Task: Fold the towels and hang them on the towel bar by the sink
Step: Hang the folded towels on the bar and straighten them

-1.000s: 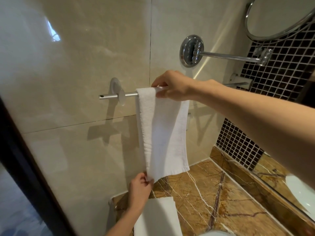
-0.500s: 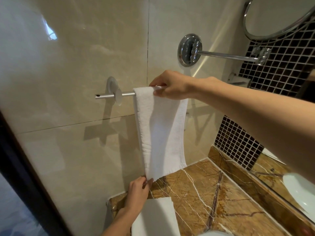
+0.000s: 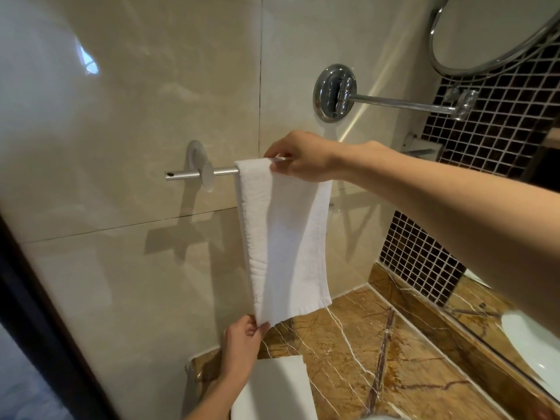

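One folded white towel [image 3: 281,237] is draped over the towel bar [image 3: 224,171], hanging flat between the two hands. The right hand [image 3: 300,160] is at the top, fingers curled and pinching the towel's fold on the bar. The left hand [image 3: 242,341] is directly below, pinching the bottom left corner and holding the hem taut. The bottom edge slants, lower at the left hand.

Progress, by my judgement: the first towel is folded and on the bar, and what's going on now is only straightening. A second white towel [image 3: 272,386] lies on the counter [image 3: 363,344] just under the left wrist. It looks folded but isn't hung yet, so roughly half is left. There's bare bar left of the right hand, past the bracket; the bar under and beyond the right arm is hidden. The sink [image 3: 530,344] is beneath the right forearm.
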Demonstrator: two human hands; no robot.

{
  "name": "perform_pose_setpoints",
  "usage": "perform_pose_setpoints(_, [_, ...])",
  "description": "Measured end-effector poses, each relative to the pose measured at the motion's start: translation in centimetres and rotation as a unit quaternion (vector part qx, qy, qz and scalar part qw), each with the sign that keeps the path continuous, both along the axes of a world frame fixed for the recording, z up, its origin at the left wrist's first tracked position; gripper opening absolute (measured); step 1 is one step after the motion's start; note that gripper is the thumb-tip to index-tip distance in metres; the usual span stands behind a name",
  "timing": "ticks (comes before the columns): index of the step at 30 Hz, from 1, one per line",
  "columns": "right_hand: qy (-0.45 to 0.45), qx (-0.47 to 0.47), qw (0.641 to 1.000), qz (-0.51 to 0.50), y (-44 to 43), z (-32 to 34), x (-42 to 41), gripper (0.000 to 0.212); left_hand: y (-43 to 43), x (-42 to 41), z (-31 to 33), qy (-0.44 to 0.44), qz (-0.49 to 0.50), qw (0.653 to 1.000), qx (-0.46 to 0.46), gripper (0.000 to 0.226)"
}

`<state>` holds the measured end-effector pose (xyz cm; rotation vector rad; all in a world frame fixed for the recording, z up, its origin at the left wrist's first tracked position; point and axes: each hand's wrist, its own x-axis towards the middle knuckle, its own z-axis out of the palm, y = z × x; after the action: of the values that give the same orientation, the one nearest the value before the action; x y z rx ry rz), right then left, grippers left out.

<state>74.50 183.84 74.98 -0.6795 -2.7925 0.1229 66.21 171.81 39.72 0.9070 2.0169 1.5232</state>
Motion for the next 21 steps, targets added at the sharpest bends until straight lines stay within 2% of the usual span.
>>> perform_pose_setpoints(5, [0.003,0.022,1.000,-0.001,0.8,-0.2,0.7,0.027,1.0,0.2,0.7,0.038,-0.006,0.999,-0.020,0.030])
perform_pose_setpoints(12, [-0.003,0.053,0.998,-0.018,2.3,-0.4,2.0,0.025,3.2,1.0,1.6,0.093,-0.033,0.993,-0.063,0.023])
perform_pose_setpoints(15, [-0.008,0.072,0.997,-0.032,3.4,-0.4,3.3,0.024,4.6,1.7,2.3,0.110,-0.059,0.989,-0.078,0.015])
perform_pose_setpoints(21, [-0.010,0.060,0.994,-0.092,6.2,-0.8,6.4,0.027,7.8,4.1,3.3,0.135,-0.102,0.981,-0.091,0.022])
